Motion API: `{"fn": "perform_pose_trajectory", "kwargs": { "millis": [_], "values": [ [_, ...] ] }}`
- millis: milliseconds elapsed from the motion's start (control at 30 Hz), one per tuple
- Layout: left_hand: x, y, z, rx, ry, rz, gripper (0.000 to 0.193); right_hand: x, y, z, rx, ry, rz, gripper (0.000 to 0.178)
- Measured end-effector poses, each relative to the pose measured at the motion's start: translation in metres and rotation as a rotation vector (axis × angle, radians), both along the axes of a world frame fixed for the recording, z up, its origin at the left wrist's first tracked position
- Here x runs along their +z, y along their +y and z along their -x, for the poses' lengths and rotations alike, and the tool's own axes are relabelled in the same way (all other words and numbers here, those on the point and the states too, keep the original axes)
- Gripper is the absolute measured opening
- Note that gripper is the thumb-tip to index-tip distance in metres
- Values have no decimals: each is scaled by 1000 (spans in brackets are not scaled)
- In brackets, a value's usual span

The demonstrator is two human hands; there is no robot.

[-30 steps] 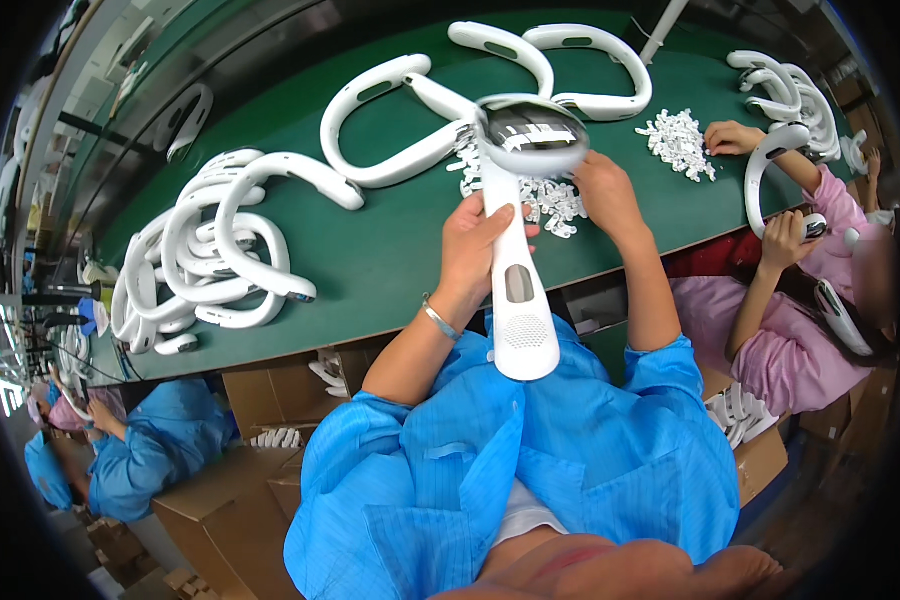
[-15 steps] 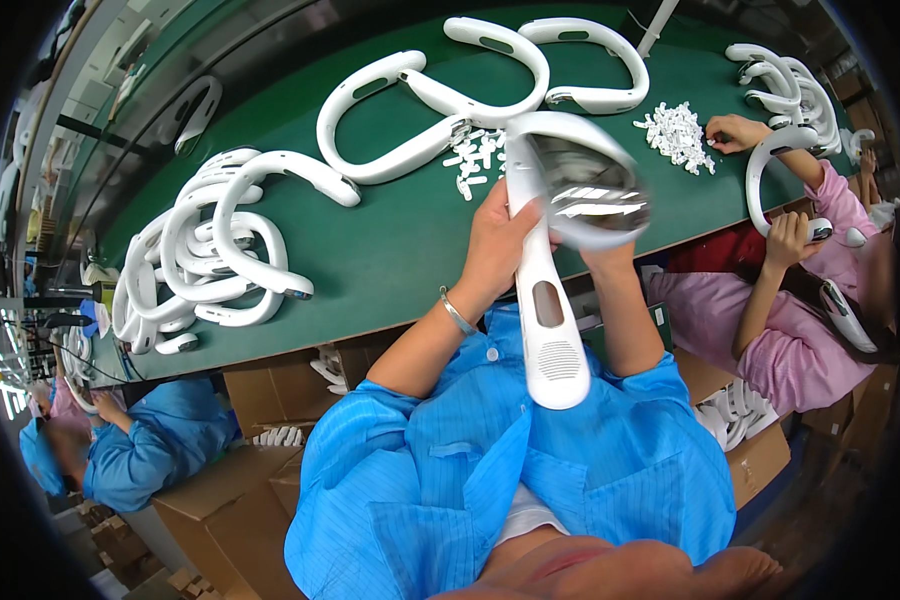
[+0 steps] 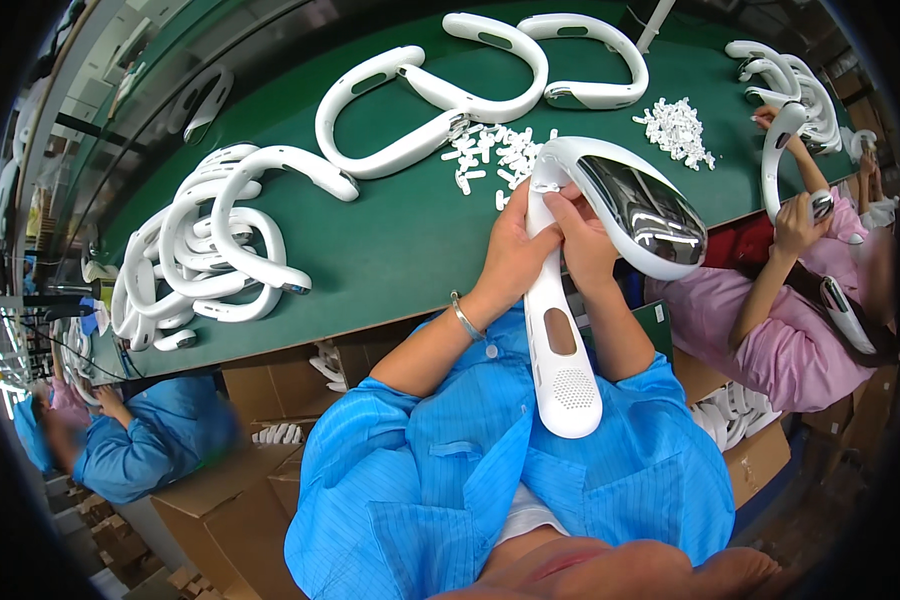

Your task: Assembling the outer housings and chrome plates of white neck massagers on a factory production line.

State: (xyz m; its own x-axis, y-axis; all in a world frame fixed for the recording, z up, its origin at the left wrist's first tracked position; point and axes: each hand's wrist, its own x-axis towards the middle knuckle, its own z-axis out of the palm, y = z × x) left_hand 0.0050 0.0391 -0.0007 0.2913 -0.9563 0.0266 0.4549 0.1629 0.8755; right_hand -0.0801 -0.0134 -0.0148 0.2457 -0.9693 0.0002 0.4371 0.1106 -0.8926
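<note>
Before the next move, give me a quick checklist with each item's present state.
1. Left hand gripping the white curved plastic device: ok.
2. Right hand touching the device near its bend: ok.
3. Small piece pinched in the right hand: cannot tell, fingers hide it.
4. Small white plastic pieces lying loose on the green table, beyond the hands: ok.
5. Piled white C-shaped devices at left, apart from both hands: ok.
6. Pink-sleeved co-worker's hand apart from this device: ok.
</note>
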Motion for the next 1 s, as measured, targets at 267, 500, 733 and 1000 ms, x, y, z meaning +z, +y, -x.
{"fn": "perform_pose_trajectory", "kwargs": {
  "millis": [267, 500, 733, 1000],
  "values": [
    [4, 6, -1, -26, -51, 1, 47, 4, -5, 4, -134, 291, 768, 23],
    [13, 8, -8, -130, 68, -188, 40, 7, -5, 7, 5, 81, 322, 14],
    [7, 6, -10, -95, 17, -109, 47, 1, -7, 14, 31, 177, 389, 11],
    [4, 13, -10, -81, -202, -21, 52, 2, -5, 19, 54, 168, 389, 9]
  ]
}}
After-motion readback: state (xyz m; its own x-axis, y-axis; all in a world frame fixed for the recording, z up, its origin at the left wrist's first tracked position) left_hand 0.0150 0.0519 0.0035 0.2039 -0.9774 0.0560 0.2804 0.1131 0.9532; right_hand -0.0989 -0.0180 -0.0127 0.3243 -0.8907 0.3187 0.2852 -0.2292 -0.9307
